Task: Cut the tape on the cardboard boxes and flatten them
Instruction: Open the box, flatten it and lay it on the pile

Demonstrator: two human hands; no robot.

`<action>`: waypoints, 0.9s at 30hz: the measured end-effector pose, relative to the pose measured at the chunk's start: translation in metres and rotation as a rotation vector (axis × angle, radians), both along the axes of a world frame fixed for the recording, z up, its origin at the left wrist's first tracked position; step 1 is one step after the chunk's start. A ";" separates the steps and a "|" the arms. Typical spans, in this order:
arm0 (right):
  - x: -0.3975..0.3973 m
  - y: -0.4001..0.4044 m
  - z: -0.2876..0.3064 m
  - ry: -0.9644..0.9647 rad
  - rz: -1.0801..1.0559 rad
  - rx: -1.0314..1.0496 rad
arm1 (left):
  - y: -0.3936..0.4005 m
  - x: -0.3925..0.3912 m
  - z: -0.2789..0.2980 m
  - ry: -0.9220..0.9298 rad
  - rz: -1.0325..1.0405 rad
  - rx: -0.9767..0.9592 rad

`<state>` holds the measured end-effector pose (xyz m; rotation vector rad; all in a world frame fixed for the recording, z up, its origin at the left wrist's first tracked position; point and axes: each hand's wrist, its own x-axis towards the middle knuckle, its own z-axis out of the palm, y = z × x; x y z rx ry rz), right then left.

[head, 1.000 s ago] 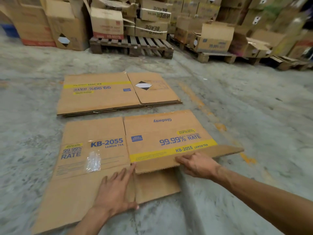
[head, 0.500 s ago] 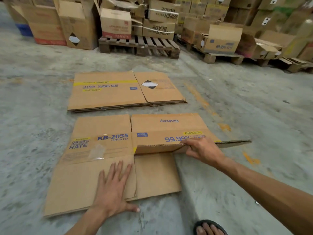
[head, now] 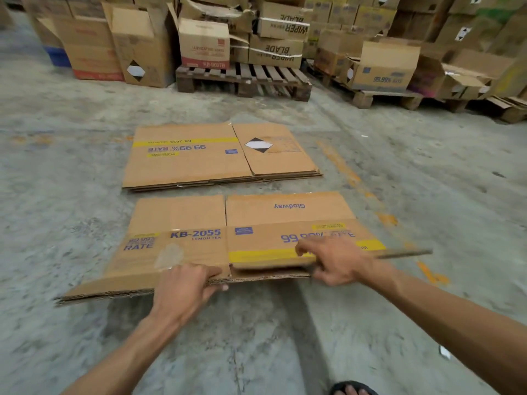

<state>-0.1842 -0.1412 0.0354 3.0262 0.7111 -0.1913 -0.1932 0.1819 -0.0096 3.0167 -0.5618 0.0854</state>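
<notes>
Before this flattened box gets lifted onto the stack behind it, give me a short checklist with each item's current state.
1. Left hand grips the near edge of the flattened box: ok.
2. Right hand grips the folded flap: ok.
3. Box fully flat: not ok, the near edge is raised off the floor.
4. Stack of flattened boxes lies flat with its top bare: ok.
5. Tape all cut: cannot tell; a clear tape patch shows.
6. Sandalled foot away from the box: ok.

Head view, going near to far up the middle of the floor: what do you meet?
Sandalled foot → left hand → flattened box being handled → stack of flattened boxes → wooden pallet → piled boxes.
</notes>
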 end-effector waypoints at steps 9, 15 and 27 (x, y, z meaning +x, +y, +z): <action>-0.001 0.002 0.003 0.013 -0.021 0.042 | 0.000 0.006 0.023 -0.204 -0.022 0.063; -0.004 0.007 0.072 -0.352 -0.029 0.143 | 0.004 0.023 0.099 -0.432 -0.043 -0.051; 0.098 0.003 0.174 -0.844 0.082 0.194 | 0.008 0.119 0.217 -0.814 -0.060 -0.143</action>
